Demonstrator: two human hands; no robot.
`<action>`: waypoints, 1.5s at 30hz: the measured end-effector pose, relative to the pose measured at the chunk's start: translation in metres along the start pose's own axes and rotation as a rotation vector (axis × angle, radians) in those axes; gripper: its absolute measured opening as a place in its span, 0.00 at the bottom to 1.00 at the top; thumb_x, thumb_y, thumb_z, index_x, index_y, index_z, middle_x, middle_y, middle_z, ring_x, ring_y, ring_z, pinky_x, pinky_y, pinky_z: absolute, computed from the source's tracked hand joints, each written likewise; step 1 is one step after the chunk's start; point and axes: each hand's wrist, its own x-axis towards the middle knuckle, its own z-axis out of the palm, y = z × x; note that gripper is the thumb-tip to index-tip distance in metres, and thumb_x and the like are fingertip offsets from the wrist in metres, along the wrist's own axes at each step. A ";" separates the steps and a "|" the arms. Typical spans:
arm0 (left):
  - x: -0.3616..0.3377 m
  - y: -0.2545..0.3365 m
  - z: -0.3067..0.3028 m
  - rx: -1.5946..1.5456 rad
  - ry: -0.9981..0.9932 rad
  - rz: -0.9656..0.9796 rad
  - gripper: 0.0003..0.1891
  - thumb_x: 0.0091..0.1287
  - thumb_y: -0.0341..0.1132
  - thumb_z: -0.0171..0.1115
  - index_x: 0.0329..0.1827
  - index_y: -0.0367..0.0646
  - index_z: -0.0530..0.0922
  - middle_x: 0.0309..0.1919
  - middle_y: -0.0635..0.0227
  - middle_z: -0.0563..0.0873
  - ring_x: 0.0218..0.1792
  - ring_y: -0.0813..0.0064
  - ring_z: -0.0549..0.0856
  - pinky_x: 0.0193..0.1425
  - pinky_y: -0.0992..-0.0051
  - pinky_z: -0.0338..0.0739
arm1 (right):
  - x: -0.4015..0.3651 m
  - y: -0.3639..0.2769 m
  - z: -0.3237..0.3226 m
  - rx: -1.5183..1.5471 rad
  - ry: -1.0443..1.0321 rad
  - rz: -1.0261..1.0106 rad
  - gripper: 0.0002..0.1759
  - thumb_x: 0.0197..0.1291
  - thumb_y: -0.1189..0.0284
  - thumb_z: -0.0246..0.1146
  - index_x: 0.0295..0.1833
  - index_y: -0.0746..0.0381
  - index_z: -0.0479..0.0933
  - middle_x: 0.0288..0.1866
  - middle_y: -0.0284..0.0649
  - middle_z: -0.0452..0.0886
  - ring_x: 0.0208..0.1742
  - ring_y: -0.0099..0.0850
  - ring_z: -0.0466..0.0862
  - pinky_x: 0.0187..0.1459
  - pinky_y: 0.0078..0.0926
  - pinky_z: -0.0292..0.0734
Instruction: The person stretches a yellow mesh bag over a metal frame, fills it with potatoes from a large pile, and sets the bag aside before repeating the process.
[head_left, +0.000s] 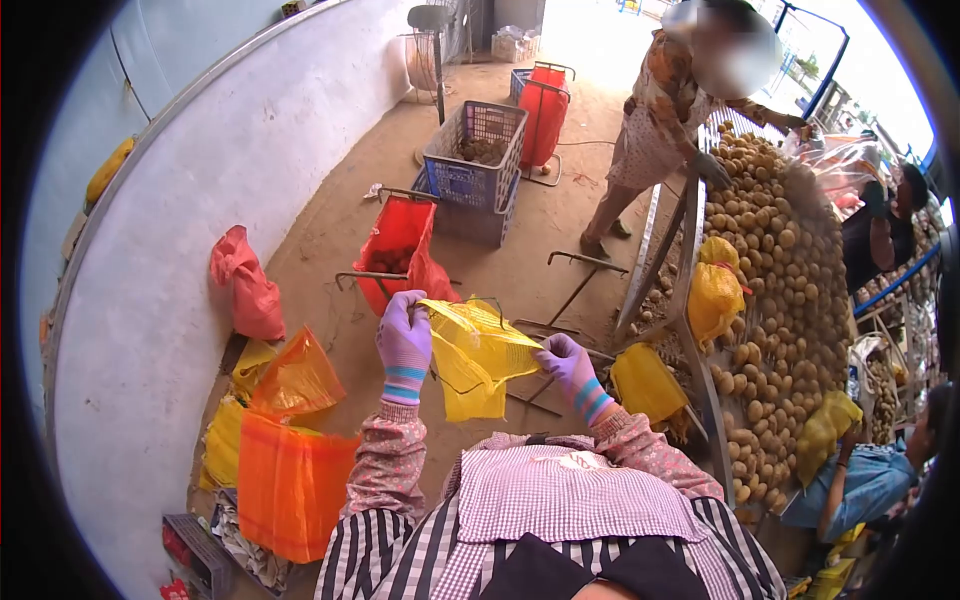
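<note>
Between my two purple-gloved hands a yellow mesh bag [475,350] is stretched out, its lower part hanging slack. My left hand [405,335] pinches the bag's left upper corner. My right hand [572,368] grips the right upper edge. A dark cord runs along the bag's rim. Just beyond my left hand, a red mesh bag [398,240] hangs open on a metal frame [372,275], with some produce inside. Another metal stand [588,262] is beyond my right hand, and a yellow bag [648,382] lies beside that hand.
On the right, a sloping sorting table [712,420] carries many round brown potatoes [775,270]. A co-worker [650,120] stands at its far side; others work along the right. Stacked crates [478,160] stand ahead. Orange bags [290,480] lie left, near the white wall [140,330].
</note>
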 end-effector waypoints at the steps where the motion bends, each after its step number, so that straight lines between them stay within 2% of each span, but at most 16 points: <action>1: 0.003 0.006 -0.001 -0.002 -0.007 -0.001 0.06 0.71 0.26 0.64 0.48 0.41 0.83 0.41 0.60 0.90 0.40 0.63 0.91 0.47 0.66 0.84 | 0.007 0.011 -0.002 -0.090 0.011 -0.022 0.11 0.67 0.69 0.72 0.46 0.62 0.80 0.36 0.27 0.81 0.38 0.17 0.78 0.41 0.19 0.76; 3: 0.007 0.017 0.001 0.176 -0.108 0.200 0.05 0.69 0.28 0.65 0.46 0.42 0.83 0.40 0.58 0.89 0.40 0.55 0.89 0.47 0.60 0.82 | 0.007 0.008 0.003 -0.176 0.031 -0.038 0.14 0.67 0.67 0.73 0.49 0.62 0.80 0.39 0.31 0.84 0.39 0.20 0.81 0.42 0.20 0.78; 5: 0.013 0.019 0.012 0.227 -0.156 0.297 0.05 0.68 0.30 0.66 0.45 0.43 0.82 0.38 0.58 0.88 0.40 0.53 0.88 0.47 0.57 0.81 | 0.003 -0.018 0.017 -0.453 0.195 -0.188 0.25 0.63 0.63 0.75 0.60 0.61 0.78 0.54 0.42 0.84 0.55 0.32 0.84 0.54 0.29 0.81; 6: 0.017 0.019 0.018 0.278 -0.194 0.397 0.06 0.67 0.31 0.67 0.44 0.43 0.81 0.37 0.57 0.87 0.41 0.50 0.86 0.47 0.54 0.79 | 0.004 -0.030 0.021 -0.449 0.205 -0.181 0.25 0.63 0.63 0.75 0.60 0.61 0.78 0.54 0.42 0.84 0.55 0.32 0.84 0.54 0.29 0.81; 8: 0.022 0.019 0.031 0.307 -0.224 0.436 0.07 0.67 0.34 0.68 0.43 0.45 0.80 0.36 0.59 0.86 0.41 0.52 0.85 0.46 0.54 0.77 | 0.007 -0.057 0.025 -0.829 0.370 -0.681 0.37 0.58 0.59 0.77 0.69 0.60 0.73 0.68 0.50 0.77 0.70 0.44 0.76 0.68 0.42 0.73; 12: 0.033 0.034 0.059 0.257 -0.350 0.580 0.07 0.65 0.33 0.68 0.43 0.46 0.79 0.39 0.62 0.85 0.43 0.54 0.84 0.51 0.56 0.76 | 0.015 -0.111 0.032 -0.954 0.336 -0.883 0.38 0.56 0.60 0.76 0.71 0.56 0.72 0.71 0.46 0.75 0.74 0.47 0.71 0.74 0.48 0.65; 14: 0.039 0.044 0.075 0.196 -0.365 0.646 0.07 0.64 0.33 0.68 0.43 0.46 0.79 0.40 0.64 0.85 0.44 0.55 0.84 0.52 0.56 0.75 | 0.040 -0.111 0.021 -1.206 0.217 -0.914 0.31 0.57 0.61 0.74 0.66 0.54 0.76 0.66 0.42 0.80 0.70 0.45 0.75 0.73 0.50 0.66; 15: 0.041 0.049 0.081 0.207 -0.372 0.648 0.08 0.64 0.33 0.68 0.43 0.46 0.79 0.40 0.64 0.85 0.45 0.56 0.84 0.52 0.56 0.75 | 0.055 -0.107 0.013 -1.156 0.192 -0.936 0.21 0.57 0.67 0.73 0.57 0.54 0.82 0.54 0.38 0.86 0.62 0.44 0.81 0.66 0.47 0.73; 16: 0.043 0.054 0.088 0.221 -0.376 0.649 0.08 0.63 0.33 0.69 0.43 0.46 0.79 0.40 0.65 0.85 0.45 0.56 0.84 0.53 0.56 0.74 | 0.068 -0.103 0.004 -1.149 0.200 -0.953 0.21 0.57 0.67 0.73 0.57 0.54 0.82 0.54 0.38 0.86 0.62 0.44 0.81 0.66 0.47 0.73; 18: 0.041 0.065 0.102 0.352 -0.406 0.609 0.14 0.61 0.38 0.71 0.46 0.47 0.79 0.44 0.66 0.85 0.48 0.58 0.84 0.54 0.57 0.73 | 0.081 -0.104 -0.006 -1.078 0.228 -0.807 0.13 0.59 0.69 0.70 0.50 0.55 0.84 0.45 0.37 0.88 0.53 0.44 0.84 0.61 0.46 0.76; 21: 0.030 0.064 0.125 0.702 -0.559 0.448 0.28 0.56 0.49 0.76 0.59 0.52 0.79 0.55 0.69 0.84 0.54 0.64 0.83 0.61 0.58 0.69 | 0.100 -0.108 -0.028 -1.000 0.285 -0.809 0.10 0.61 0.71 0.68 0.48 0.55 0.84 0.44 0.39 0.88 0.50 0.44 0.85 0.55 0.44 0.78; 24: 0.033 0.041 0.150 0.856 -0.618 0.417 0.23 0.58 0.45 0.73 0.57 0.54 0.80 0.54 0.71 0.84 0.55 0.64 0.83 0.62 0.58 0.69 | 0.116 -0.097 -0.065 -0.915 0.339 -0.749 0.11 0.61 0.73 0.67 0.50 0.55 0.84 0.44 0.40 0.88 0.50 0.44 0.85 0.54 0.42 0.79; 25: 0.035 0.033 0.156 0.778 -0.554 0.447 0.15 0.60 0.40 0.70 0.51 0.54 0.83 0.49 0.72 0.86 0.52 0.64 0.84 0.60 0.59 0.71 | 0.122 -0.091 -0.081 -0.880 0.368 -0.729 0.12 0.61 0.74 0.67 0.51 0.55 0.84 0.45 0.41 0.88 0.51 0.45 0.85 0.54 0.42 0.80; 29: 0.044 0.027 0.191 0.612 -0.539 0.469 0.06 0.63 0.33 0.66 0.42 0.51 0.85 0.40 0.69 0.88 0.45 0.62 0.86 0.55 0.61 0.75 | 0.134 -0.059 -0.143 -0.795 0.280 -0.528 0.15 0.61 0.75 0.66 0.54 0.55 0.85 0.47 0.42 0.87 0.53 0.46 0.85 0.56 0.41 0.81; 38: 0.011 -0.008 0.301 0.421 -0.727 0.175 0.08 0.67 0.35 0.66 0.44 0.44 0.86 0.44 0.59 0.89 0.49 0.54 0.87 0.56 0.58 0.80 | 0.130 0.011 -0.219 -0.567 0.329 -0.102 0.13 0.67 0.73 0.66 0.56 0.59 0.84 0.49 0.48 0.87 0.52 0.46 0.87 0.54 0.37 0.82; 45: 0.010 -0.050 0.337 0.333 -0.712 -0.163 0.10 0.68 0.35 0.66 0.48 0.42 0.87 0.46 0.57 0.90 0.49 0.55 0.88 0.57 0.62 0.81 | 0.145 0.051 -0.252 -0.633 0.308 -0.115 0.16 0.67 0.71 0.66 0.59 0.55 0.84 0.52 0.47 0.88 0.54 0.48 0.87 0.58 0.40 0.81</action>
